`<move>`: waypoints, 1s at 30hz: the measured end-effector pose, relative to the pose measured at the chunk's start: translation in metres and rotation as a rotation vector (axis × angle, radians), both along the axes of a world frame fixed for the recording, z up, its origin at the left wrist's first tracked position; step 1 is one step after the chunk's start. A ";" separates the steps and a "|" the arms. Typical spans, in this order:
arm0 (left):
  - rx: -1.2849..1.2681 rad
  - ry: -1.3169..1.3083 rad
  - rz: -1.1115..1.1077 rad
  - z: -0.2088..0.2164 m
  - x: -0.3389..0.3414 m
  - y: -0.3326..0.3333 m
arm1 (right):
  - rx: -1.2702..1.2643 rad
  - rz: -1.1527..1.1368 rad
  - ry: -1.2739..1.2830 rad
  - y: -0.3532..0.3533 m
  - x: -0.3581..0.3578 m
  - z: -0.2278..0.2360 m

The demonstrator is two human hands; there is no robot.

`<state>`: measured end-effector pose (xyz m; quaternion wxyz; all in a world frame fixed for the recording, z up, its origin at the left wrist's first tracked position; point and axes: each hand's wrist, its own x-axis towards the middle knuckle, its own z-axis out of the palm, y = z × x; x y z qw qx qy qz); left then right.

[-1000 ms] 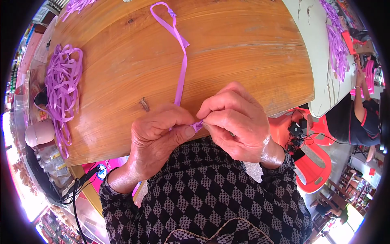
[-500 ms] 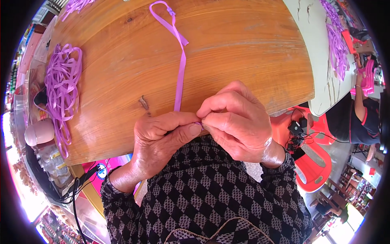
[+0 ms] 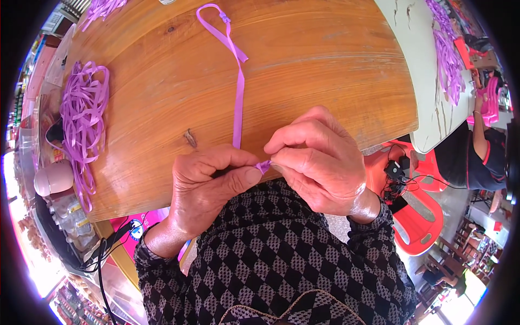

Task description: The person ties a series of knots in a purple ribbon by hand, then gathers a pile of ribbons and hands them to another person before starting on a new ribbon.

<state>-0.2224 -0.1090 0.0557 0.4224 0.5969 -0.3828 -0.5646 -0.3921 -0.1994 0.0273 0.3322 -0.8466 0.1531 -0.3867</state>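
Observation:
A narrow purple ribbon (image 3: 238, 108) runs down the wooden table to its near edge, with a loop and a small knot at the far end. My left hand (image 3: 208, 187) pinches the ribbon's near end between thumb and forefinger. My right hand (image 3: 319, 160) is closed on the same end, fingertips pressed together just right of the left thumb. Between the two sets of fingertips a small folded or knotted bit of ribbon shows. How it is folded cannot be made out.
A heap of purple ribbons (image 3: 84, 116) lies on the table's left edge beside a pale pink rounded object (image 3: 53, 177). More ribbons (image 3: 448, 65) lie on a white table (image 3: 417, 70) at right. Red plastic stools (image 3: 414, 216) with black cables and a person (image 3: 482, 146) are beyond.
My hands have drawn slightly apart, the left one shifting a little left. More of the twisted ribbon now shows between the fingertips.

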 end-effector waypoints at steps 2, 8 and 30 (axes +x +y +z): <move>-0.006 0.017 0.015 -0.002 -0.002 0.002 | 0.001 0.000 -0.005 0.000 0.000 0.000; 0.034 0.055 0.079 -0.011 -0.006 0.001 | 0.011 0.009 -0.010 -0.001 -0.002 -0.002; 0.127 0.236 -0.010 -0.010 0.002 -0.001 | 0.209 0.135 -0.074 -0.002 -0.003 -0.004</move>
